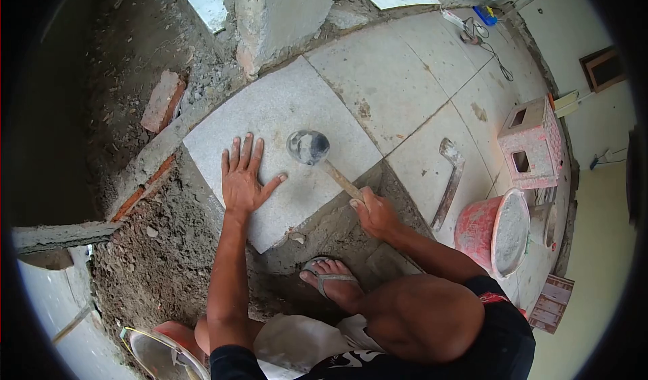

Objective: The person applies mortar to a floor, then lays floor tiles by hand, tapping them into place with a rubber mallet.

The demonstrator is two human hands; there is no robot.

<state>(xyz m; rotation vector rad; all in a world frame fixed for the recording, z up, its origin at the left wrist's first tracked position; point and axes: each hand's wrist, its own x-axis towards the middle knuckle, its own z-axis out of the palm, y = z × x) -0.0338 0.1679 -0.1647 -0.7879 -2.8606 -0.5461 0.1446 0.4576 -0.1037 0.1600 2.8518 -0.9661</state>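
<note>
My left hand lies flat on a light grey floor tile, fingers spread. In my right hand is the wooden handle of a rubber mallet, gripped near its end. The mallet's dark, white-smeared head is over the right part of the same tile, with a faint shadow below it. Along the tile's near edge runs wet grey mortar, close to my sandalled foot.
Left of the tile are rough mortar and a loose brick. A concrete pillar stands behind. To the right are a hammer-like tool, a red bucket of grey powder and a pink crate. Another bucket sits lower left.
</note>
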